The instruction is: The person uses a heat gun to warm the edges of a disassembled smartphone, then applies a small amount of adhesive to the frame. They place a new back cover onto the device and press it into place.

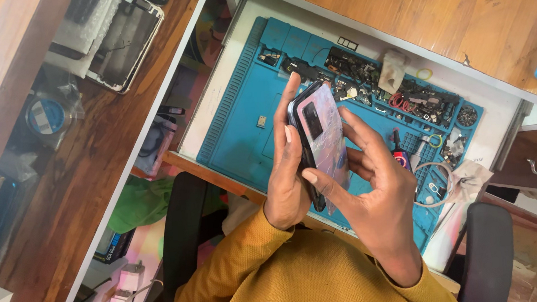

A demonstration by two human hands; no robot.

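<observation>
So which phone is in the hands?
The phone with the iridescent back, over the blue mat; the other phone lies open on the wooden desk.

Blue repair mat, small parts in compartments, wooden desk.

Two bare hands, mustard-yellow textured knit sleeves reaching the wrists, no rings or watch

Phone repair workshop; blue repair mat; loose parts
</observation>
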